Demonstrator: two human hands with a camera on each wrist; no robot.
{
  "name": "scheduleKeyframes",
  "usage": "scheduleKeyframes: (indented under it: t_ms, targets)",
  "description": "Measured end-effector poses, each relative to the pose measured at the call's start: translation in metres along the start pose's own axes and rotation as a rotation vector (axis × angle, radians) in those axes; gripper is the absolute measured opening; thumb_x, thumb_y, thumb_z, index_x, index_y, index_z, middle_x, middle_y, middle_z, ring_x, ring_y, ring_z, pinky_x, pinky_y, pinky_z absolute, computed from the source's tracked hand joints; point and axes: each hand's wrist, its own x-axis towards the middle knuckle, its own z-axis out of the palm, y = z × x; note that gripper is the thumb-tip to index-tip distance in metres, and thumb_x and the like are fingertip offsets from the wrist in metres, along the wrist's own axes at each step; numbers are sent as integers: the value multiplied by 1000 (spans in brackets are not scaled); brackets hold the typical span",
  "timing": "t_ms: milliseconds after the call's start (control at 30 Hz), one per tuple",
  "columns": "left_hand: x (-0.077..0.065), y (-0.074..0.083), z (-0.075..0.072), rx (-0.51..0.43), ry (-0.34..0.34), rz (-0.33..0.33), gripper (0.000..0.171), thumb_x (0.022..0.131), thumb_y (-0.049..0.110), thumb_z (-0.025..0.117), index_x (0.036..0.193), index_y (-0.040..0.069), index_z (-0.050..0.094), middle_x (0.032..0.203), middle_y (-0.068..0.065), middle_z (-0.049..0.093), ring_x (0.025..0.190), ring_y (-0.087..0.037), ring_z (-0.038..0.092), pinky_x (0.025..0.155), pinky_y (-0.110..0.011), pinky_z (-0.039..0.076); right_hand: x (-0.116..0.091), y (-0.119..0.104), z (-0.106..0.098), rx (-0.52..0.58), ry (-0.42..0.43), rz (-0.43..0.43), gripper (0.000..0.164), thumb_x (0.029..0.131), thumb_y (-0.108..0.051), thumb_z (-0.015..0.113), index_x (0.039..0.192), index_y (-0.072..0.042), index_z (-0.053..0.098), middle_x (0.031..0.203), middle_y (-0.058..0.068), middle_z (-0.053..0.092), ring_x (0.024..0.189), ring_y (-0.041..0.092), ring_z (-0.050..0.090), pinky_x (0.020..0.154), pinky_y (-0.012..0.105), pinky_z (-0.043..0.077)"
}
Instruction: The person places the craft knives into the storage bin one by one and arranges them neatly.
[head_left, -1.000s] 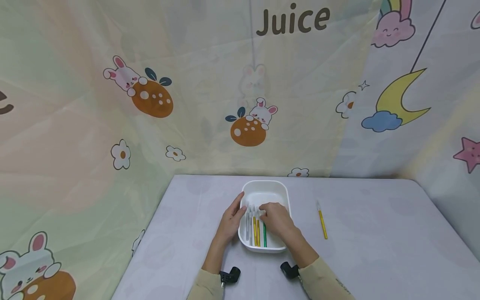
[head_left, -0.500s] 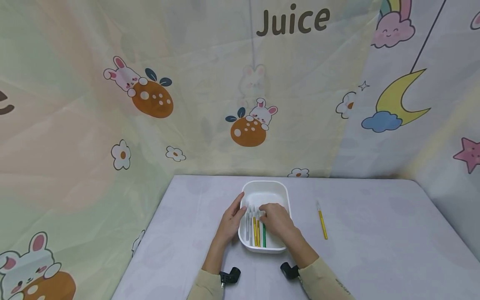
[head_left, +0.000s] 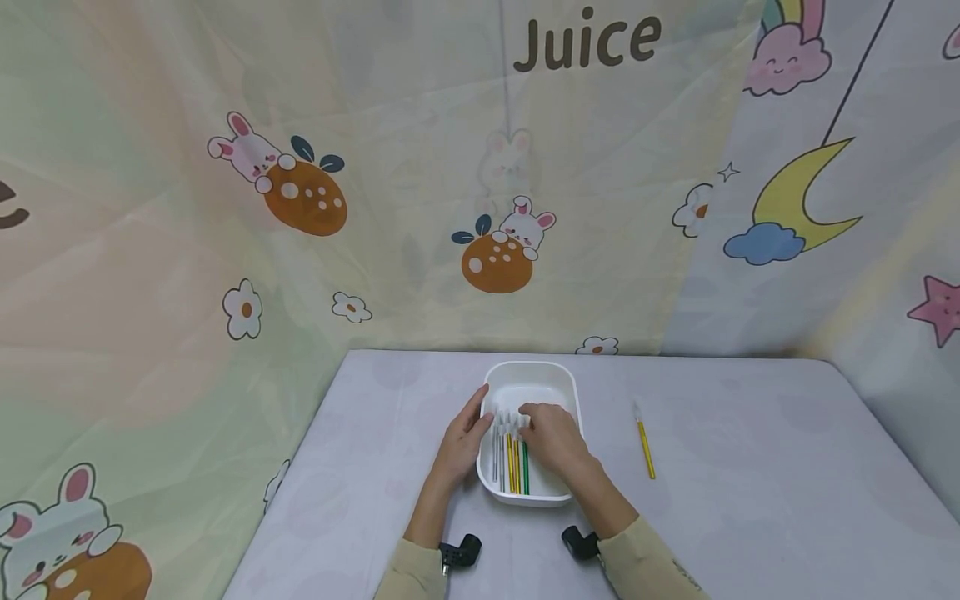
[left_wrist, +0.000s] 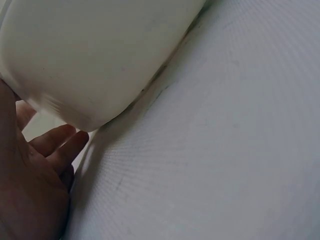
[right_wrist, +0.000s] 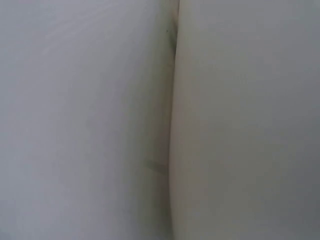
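Observation:
A white tray [head_left: 532, 375] stands on the table in the head view. Along its left side lie several slim pen-like sticks with pale clear tops: grey ones [head_left: 495, 458], yellow ones [head_left: 513, 467] and, at the right of the row, green [head_left: 526, 473]. My left hand [head_left: 457, 446] holds the tray's left wall, thumb over the rim and fingers outside; the left wrist view shows those fingers [left_wrist: 67, 147] against the tray's underside. Inside the tray, my right hand [head_left: 553, 435] has its fingers curled at the green stick's upper end. Its fingertips are partly hidden.
One yellow stick [head_left: 646, 450] with a clear top lies alone on the table [head_left: 735, 500], right of the tray. A printed cloth backdrop [head_left: 405, 258] rises behind the table's far edge. The right wrist view shows only blurred pale surfaces.
The green stick has shifted slightly left, closer to the yellow ones, with my right fingers at its top. My left hand and the tray have stayed put.

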Motion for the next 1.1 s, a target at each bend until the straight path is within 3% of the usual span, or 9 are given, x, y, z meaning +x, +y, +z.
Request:
scheduleKeyframes:
  t_ms: [200,400,567,1100]
  targets:
    - [1,0,0,15,-1,4,51,110,28,52,160,33,41,168,11,35,159,-19,28,131,-46,24,-2,0,-6,-3,164,-113,36,92,-20,81,126,-9,74,92,2,74,81,14,58,70,29,53]
    - [2,0,0,21,-8,7,52,110,26,52,159,34,41,169,9,34,159,-19,28,130,-46,25,-4,7,-12,26,339,-220,36,91,-21,82,125,-11,74,89,-1,75,70,8,50,59,21,43]
    - [2,1,0,27,-3,0,52,110,26,52,160,32,41,169,9,34,159,-20,29,130,-46,26,-4,11,-19,22,380,-236,40,90,-22,83,128,-11,73,88,0,74,68,10,48,57,21,42]
    - [1,0,1,25,7,-15,52,109,28,52,160,34,40,168,11,34,159,-18,28,131,-45,25,-2,34,-40,2,418,-156,49,93,-26,81,138,-12,68,97,6,74,78,18,56,64,27,48]
